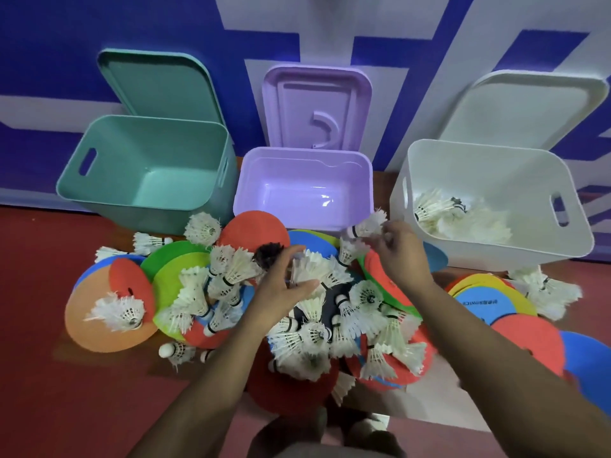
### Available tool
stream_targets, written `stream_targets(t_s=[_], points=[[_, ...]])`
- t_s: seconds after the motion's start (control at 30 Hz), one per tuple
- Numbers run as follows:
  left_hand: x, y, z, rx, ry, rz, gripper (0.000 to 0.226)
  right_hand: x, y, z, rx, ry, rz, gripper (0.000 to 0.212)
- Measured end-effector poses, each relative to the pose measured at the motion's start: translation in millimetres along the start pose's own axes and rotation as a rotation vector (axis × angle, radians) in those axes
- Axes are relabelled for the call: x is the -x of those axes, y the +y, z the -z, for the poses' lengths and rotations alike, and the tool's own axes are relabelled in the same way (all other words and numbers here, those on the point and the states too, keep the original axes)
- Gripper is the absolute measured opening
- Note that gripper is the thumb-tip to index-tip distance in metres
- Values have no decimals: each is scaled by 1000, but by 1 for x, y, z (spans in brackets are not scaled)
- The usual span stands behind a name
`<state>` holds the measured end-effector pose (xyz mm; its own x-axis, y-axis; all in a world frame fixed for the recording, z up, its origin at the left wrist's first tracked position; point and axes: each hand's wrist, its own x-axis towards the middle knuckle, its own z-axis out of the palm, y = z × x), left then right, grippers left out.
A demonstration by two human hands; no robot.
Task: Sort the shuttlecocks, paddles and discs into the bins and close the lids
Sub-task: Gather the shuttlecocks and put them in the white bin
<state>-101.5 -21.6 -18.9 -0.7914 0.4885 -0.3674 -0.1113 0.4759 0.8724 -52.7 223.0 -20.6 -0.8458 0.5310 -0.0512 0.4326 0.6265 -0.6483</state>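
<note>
Right hand (398, 251) pinches a shuttlecock (368, 226) beside the white bin (429, 153); left hand (281, 285) grips shuttlecocks (310, 269) above the pile of discs (254, 231), arms extended.

Teal bin (99, 200), purple bin (251, 180), white bin (463, 249).

Dark print on a blue disc (473, 300) at right, upside down, too small and blurred to read reliably.

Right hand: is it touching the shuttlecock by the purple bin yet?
Touching. The head view shows the right hand with its fingertips pinched on the feathers of the shuttlecock, lifted just in front of the purple bin.
</note>
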Motion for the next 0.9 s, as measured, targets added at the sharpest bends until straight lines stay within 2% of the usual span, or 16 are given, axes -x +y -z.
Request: stream_targets(t_s=[0.07, 0.17, 0.23, 0.33, 0.4, 0.47, 0.53, 0.63, 0.7, 0.77, 0.83, 0.9], points=[[1, 3, -4, 8, 9, 2, 59, 15, -12, 18, -195, -34, 30, 18], [7, 9, -14, 7, -48, -8, 61, 42, -25, 27, -274, -333, 99, 15], [15, 14, -23, -23, -106, -34, 65, 58, -24, 27, -320, -464, 104, 16], [29, 16, -38, -27, -164, -14, 70, 74, -17, 32, -402, -551, 120, 15], [38, 14, -48, -30, -175, -7, 61, 82, -14, 39, -466, -578, 101, 13], [47, 10, -57, 11, -139, 24, 51, 88, 1, 41, -519, -492, -9, 10], [55, 8, -65, 61, -77, 74, 47, 94, 29, 41, -396, -385, -72, 18], [68, 7, -75, 96, -17, 121, 46, 115, 71, 33, 180, -454, 101, 63], [74, 9, -83, 107, 7, 138, 45, 128, 84, 22, 407, -463, 176, 83], [80, 12, -90, 107, 37, 156, 44, 134, 86, 14, 458, -337, 181, 87], [84, 14, -95, 106, 61, 162, 42, 139, 84, 12, 396, -190, 201, 78], [89, 16, -98, 105, 73, 160, 41, 145, 89, 11, 377, -167, 282, 66]])
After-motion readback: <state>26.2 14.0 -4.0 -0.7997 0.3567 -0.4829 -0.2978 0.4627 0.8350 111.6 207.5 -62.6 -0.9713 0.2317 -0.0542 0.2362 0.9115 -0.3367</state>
